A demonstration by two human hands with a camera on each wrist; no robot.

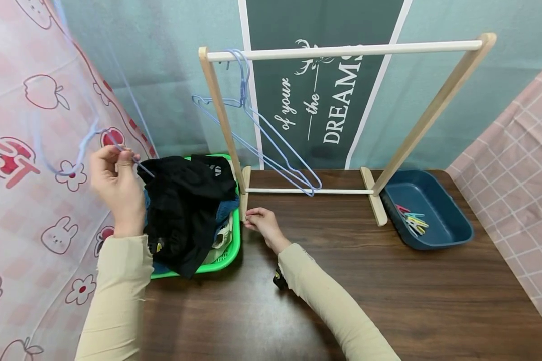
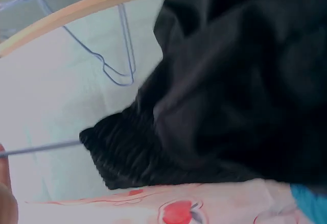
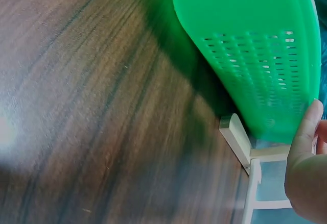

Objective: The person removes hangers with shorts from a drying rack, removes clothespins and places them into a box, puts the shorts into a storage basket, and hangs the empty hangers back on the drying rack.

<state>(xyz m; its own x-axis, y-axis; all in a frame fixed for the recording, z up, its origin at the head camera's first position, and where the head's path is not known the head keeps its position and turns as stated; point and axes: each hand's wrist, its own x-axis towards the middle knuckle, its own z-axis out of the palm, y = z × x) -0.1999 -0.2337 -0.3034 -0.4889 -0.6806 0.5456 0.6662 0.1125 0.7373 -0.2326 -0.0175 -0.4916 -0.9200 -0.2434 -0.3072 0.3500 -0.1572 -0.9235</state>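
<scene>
My left hand (image 1: 119, 185), raised at the left, pinches a light blue hanger (image 1: 90, 134) by its thin bar. One end of this hanger runs down to a black garment (image 1: 185, 200) piled in the green basket (image 1: 235, 245). In the left wrist view the bar meets the gathered, elastic edge of the black garment (image 2: 122, 147). My right hand (image 1: 265, 225) is beside the basket's right rim, near the rack's foot, its fingers loosely bent with nothing seen between them. Seen from the right wrist, that hand (image 3: 306, 157) appears close to the green basket (image 3: 245, 66); contact is unclear.
A wooden rack (image 1: 343, 50) stands behind the basket, with blue hangers (image 1: 266, 140) on the left of its rail. To the right, a dark blue basin (image 1: 447, 205) holds several coloured clothespins (image 1: 413, 220). Everything stands on a brown wood-grain table (image 1: 325, 296).
</scene>
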